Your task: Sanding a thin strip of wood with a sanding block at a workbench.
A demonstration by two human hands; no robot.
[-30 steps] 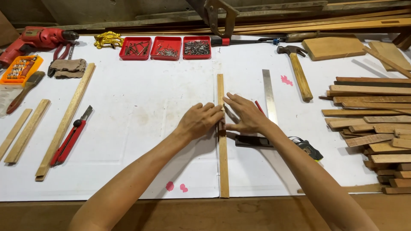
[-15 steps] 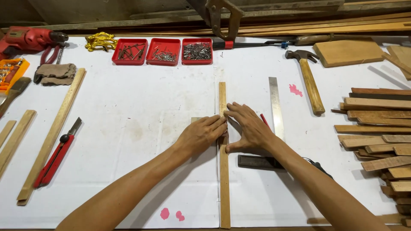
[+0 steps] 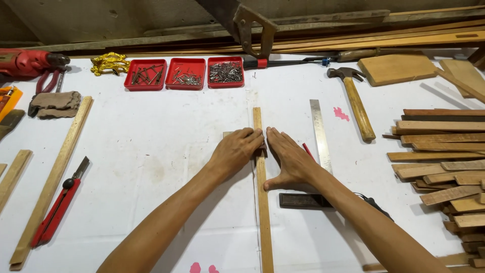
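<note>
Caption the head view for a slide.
Left hand and right hand press flat beside a long narrow wooden strip on the white-covered workbench.

Bright, even light; sharp, soft shadows

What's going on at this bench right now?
A person presses both hands flat around a thin wooden strip lying lengthwise on the white table. The left hand covers its left side, the right hand its right. A steel ruler and a hammer lie untouched to the right.
</note>
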